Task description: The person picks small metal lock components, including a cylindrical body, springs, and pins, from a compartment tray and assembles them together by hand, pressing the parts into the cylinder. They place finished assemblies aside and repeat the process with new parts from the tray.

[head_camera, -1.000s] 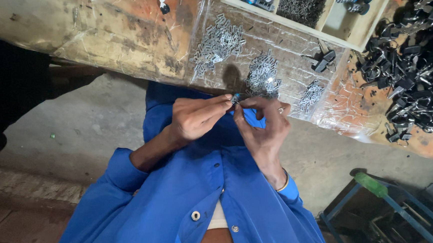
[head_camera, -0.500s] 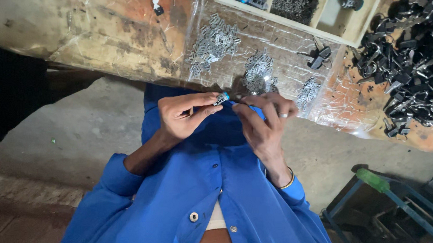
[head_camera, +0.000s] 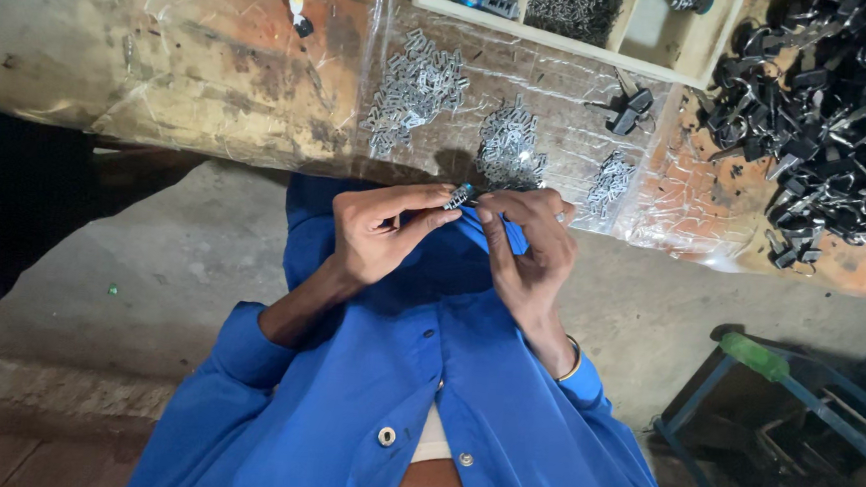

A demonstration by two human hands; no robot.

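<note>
The person, in a blue work coat, holds both hands together at the centre of the view, just below the near edge of the wooden workbench. The left hand and the right hand meet at a small metal part held at 12 o'clock from the wrists.

Step in hand, as judged: fitting or adjusting the small part between the fingertips, over the lap rather than on the bench. The next move likely calls for a steady pinch on both sides and fine fingertip control, since the part is tiny and could drop onto the coat or the concrete floor.

Fingers: the left thumb and forefinger are closed on the part in a pinch; the remaining left fingers curl loosely inward. The right fingers are bent and closed toward the same part. Whether they grip it or only touch it cannot be told.

At 12 o'clock from the hands, three heaps of small silver pieces lie on a clear plastic sheet. At 2 o'clock lies a pile of dark metal parts. At 1 o'clock stands a wooden compartment tray.
</note>
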